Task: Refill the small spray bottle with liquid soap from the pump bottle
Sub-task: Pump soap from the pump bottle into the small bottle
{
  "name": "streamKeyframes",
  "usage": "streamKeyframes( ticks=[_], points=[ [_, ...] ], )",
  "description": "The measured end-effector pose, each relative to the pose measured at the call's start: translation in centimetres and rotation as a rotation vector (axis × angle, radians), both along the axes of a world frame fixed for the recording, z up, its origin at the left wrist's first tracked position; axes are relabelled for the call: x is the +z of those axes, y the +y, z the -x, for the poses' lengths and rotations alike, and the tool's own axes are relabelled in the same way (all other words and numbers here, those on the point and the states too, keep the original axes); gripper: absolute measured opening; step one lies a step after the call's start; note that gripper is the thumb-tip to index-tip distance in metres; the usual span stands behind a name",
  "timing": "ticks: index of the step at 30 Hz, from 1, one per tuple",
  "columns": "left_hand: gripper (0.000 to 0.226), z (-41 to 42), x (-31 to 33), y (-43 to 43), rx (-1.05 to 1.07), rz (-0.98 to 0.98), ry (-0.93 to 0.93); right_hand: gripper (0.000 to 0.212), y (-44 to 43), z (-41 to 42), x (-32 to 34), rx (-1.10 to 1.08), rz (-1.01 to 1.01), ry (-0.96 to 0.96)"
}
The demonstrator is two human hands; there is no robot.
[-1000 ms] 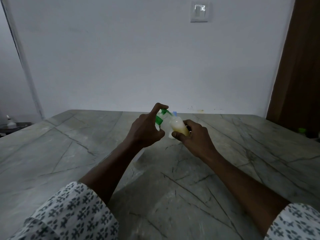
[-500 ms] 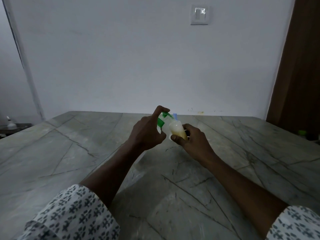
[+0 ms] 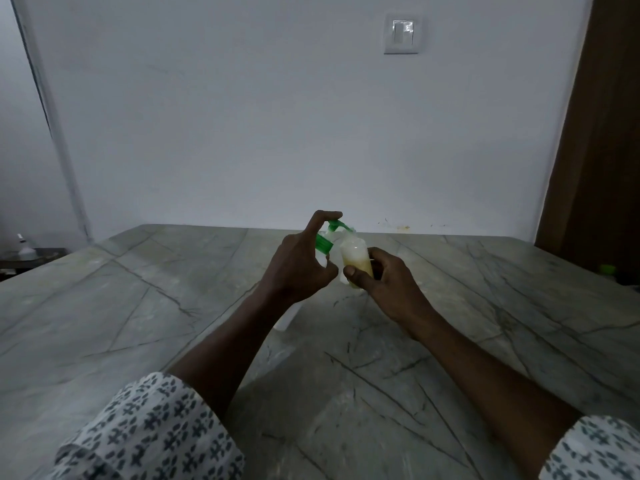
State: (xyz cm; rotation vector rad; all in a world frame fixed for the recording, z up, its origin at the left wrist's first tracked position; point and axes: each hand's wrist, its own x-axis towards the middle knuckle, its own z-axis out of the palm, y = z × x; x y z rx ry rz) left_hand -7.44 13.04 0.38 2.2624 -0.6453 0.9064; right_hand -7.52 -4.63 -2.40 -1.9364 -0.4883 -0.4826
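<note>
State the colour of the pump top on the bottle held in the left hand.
Green: the green plastic pump top shows best in the head view.

Over the middle of the table (image 3: pixel 138 306), the left hand (image 3: pixel 298 268) holds the pump bottle (image 3: pixel 327 242) just left of the small spray bottle (image 3: pixel 355 259) held by the right hand (image 3: pixel 384 282). Behind them is the wall, with a switch (image 3: pixel 401 32) high up, right of centre.

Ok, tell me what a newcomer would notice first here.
Mid-frame, above the grey marble table, the left hand grips a pump bottle with a green pump, forefinger curled over its top. Beside it the right hand holds the small spray bottle, yellowish soap in its lower part. A white wall switch sits high up behind.
</note>
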Motion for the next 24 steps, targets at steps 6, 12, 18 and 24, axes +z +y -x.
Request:
streamKeyframes(
  ticks=[6, 12, 18, 24],
  points=[
    [0.075, -0.3, 0.2, 1.3, 0.068, -0.145, 0.033, 0.045, -1.8, -0.9, 0.6, -0.162, 0.197, -0.142],
    [0.068, -0.4, -0.3, 1.1, 0.151, -0.192, -0.009, 0.048, -1.5, -0.9, 0.4, -0.166, 0.238, -0.141],
    [0.054, -0.4, -0.5, 0.3, 0.192, -0.127, -0.087, 0.045, -0.9, -0.7, 0.2, -0.155, 0.224, -0.127],
    [0.067, -0.6, -0.3, 0.8, 0.164, -0.164, -0.015, 0.047, -0.9, -0.7, 0.2, -0.164, 0.206, -0.131]
  ],
)
